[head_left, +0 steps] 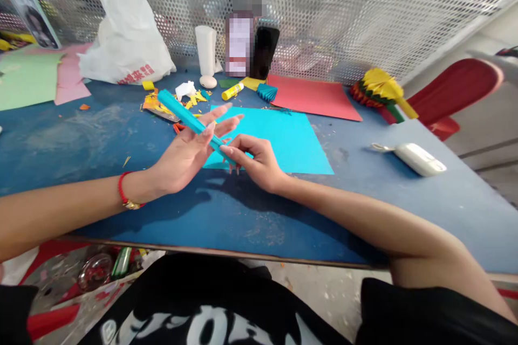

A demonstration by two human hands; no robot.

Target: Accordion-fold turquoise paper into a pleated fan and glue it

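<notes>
Over the near-left corner of the cyan paper sheet (283,140), both hands meet on a folded cyan paper strip (186,114). Left hand (184,153) is palm-up with fingers stretched out flat, not curled; strip lies across those fingers, its far end poking up and left past the sheet. Right hand (254,159) pinches the strip's near end between thumb and fingertips, other fingertips pointing down toward the blue table (101,172). Hands nearly touching, joined by the strip. Red bracelet (123,191) on the left wrist.

Left of the sheet: scraps of yellow and orange paper (162,103). Behind the sheet: glue stick (232,91), small cyan pleated fan (267,91), red paper sheet (315,97), dark phone (265,51) leaning on the mesh wall. Far left of the sheet: white plastic bag (125,38), green and pink paper (36,78). Right of the sheet: red-green-yellow pleated paper piece (378,91) and a white device (418,159) well apart from it.
</notes>
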